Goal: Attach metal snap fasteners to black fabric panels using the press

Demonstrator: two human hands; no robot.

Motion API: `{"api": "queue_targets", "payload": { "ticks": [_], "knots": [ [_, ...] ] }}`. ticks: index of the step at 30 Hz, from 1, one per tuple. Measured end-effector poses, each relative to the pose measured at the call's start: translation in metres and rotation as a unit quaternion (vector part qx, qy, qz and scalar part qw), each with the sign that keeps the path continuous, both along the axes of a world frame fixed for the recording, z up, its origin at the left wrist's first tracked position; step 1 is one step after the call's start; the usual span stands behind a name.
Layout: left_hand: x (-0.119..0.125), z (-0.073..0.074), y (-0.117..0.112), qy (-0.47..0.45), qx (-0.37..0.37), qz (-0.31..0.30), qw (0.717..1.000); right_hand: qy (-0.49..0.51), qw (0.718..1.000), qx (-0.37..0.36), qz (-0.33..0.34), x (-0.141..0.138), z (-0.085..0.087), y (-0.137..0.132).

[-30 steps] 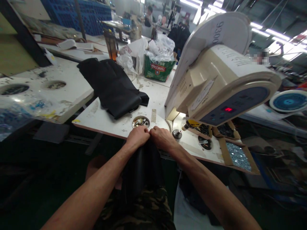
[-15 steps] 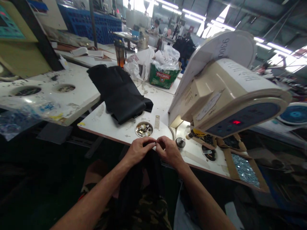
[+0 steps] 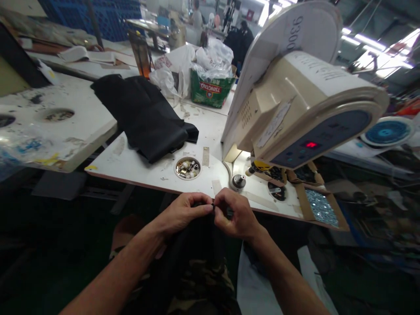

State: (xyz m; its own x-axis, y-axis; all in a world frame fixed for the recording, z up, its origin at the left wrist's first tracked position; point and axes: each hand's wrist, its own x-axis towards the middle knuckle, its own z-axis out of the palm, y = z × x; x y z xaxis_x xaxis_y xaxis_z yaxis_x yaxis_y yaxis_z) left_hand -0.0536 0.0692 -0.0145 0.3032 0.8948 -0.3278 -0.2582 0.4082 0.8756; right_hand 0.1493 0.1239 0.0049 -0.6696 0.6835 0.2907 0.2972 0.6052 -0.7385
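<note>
My left hand [image 3: 185,211] and my right hand [image 3: 234,213] meet at the table's front edge, thumbs and forefingers pinched almost tip to tip. Between them is a small dark edge of black cloth [image 3: 201,238], which seems to hang down over my lap. Its details are lost in shadow. Just beyond my hands, a round well [image 3: 187,168] in the table holds small metal and white parts. To the right of it stands the machine's metal post [image 3: 238,181], under the head of a cream press machine [image 3: 311,105] with a lit red display.
Folded black material [image 3: 144,116] lies on the white table [image 3: 108,157]. Behind it stand a green carton [image 3: 211,89] with plastic bags and an amber bottle [image 3: 139,54]. At right are a cardboard box of shiny metal pieces [image 3: 320,208] and another well [image 3: 277,191].
The view has tilted down and shifted right, so the table and machine sit higher and further left. Both hands keep their pinch at the table edge; the right fingers are a little more bent.
</note>
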Motion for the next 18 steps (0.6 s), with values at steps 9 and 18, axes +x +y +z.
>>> {"api": "queue_targets", "payload": {
  "ticks": [9, 18],
  "knots": [
    [0.011, 0.019, -0.013, -0.14, -0.058, -0.066, 0.986, 0.051, 0.995, 0.059, 0.063, 0.01, 0.015, -0.008],
    [0.019, 0.044, -0.023, -0.213, -0.068, -0.039, 0.974, 0.09, 0.99, 0.103, 0.034, 0.018, 0.021, -0.016]
  ]
}}
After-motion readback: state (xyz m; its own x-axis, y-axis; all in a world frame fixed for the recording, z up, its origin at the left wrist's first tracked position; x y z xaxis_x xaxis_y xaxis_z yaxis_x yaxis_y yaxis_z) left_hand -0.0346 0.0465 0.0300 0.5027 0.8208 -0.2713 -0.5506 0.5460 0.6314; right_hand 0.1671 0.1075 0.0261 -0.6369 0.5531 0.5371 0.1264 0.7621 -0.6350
